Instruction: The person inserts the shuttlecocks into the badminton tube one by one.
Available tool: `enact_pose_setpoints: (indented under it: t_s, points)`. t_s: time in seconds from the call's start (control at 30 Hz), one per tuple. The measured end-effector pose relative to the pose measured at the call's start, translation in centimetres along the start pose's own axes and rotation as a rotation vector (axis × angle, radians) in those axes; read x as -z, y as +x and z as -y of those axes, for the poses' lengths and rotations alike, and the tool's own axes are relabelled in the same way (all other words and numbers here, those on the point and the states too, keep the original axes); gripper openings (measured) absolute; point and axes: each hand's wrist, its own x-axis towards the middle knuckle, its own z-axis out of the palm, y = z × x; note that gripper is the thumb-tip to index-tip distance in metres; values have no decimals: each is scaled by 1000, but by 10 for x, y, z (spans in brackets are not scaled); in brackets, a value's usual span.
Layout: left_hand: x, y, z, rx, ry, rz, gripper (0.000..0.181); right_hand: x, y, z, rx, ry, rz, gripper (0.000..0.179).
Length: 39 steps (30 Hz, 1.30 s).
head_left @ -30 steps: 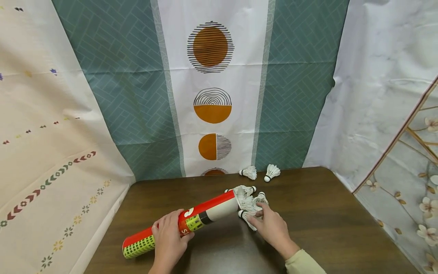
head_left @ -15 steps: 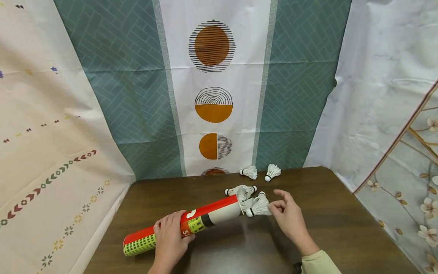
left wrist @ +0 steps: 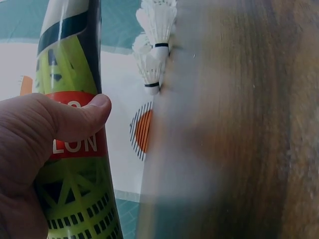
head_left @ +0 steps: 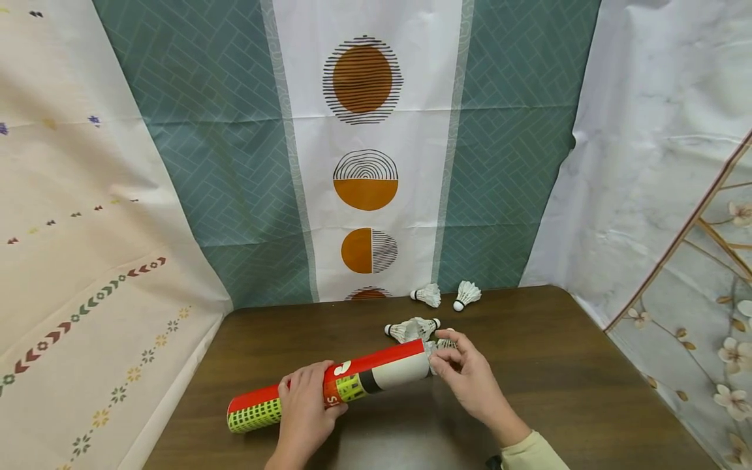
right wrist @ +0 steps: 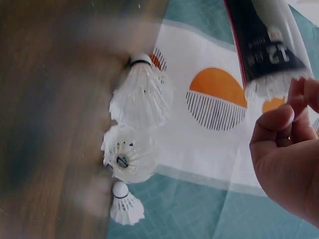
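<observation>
My left hand (head_left: 308, 405) grips a shuttlecock tube (head_left: 393, 375) around its middle, holding it slanted with the mouth up to the right. The tube is red, yellow-green and white. In the left wrist view the thumb lies across its red label. My right hand (head_left: 472, 382) is at the tube's mouth, its fingers pinching the feather skirt of a shuttlecock (right wrist: 269, 87). That shuttlecock's cork is inside the tube, out of sight; only the feather ends stick out. Another shuttlecock (head_left: 448, 342) lies just behind the right fingers, partly hidden.
Two shuttlecocks (head_left: 399, 331) lie skirt to skirt behind the tube. Farther back, near the table's rear edge, are a left shuttlecock (head_left: 425, 295) and a right shuttlecock (head_left: 467, 295). Patterned cloth (head_left: 505, 196) hangs behind and beside the brown table (head_left: 564, 365).
My right hand picked up a shuttlecock from near the tube's mouth, turned it cork-first, and brought it left into the opening. The left hand and tube shifted slightly to the right.
</observation>
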Motion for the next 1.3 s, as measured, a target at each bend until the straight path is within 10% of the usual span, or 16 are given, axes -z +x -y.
enact_pose_setpoints:
  t_s: [0.4, 0.63, 0.77, 0.97, 1.3]
  points:
    - [-2, -2, -2, 2, -1, -3, 90, -14, -5, -6, 32, -67, -42, 68]
    - [-4, -4, -4, -20, -2, -18, 89, -16, -11, -6, 40, 31, 146, 72]
    - [-2, -4, -5, -25, -2, -16, 89, -7, -8, -10, 31, 50, 106, 65]
    - [0, -4, -1, -2, 13, -26, 91, 21, 3, -22, -210, 20, -128, 49]
    - [-3, -5, 1, -21, 25, -22, 89, 29, 21, -48, -472, 114, 46, 68]
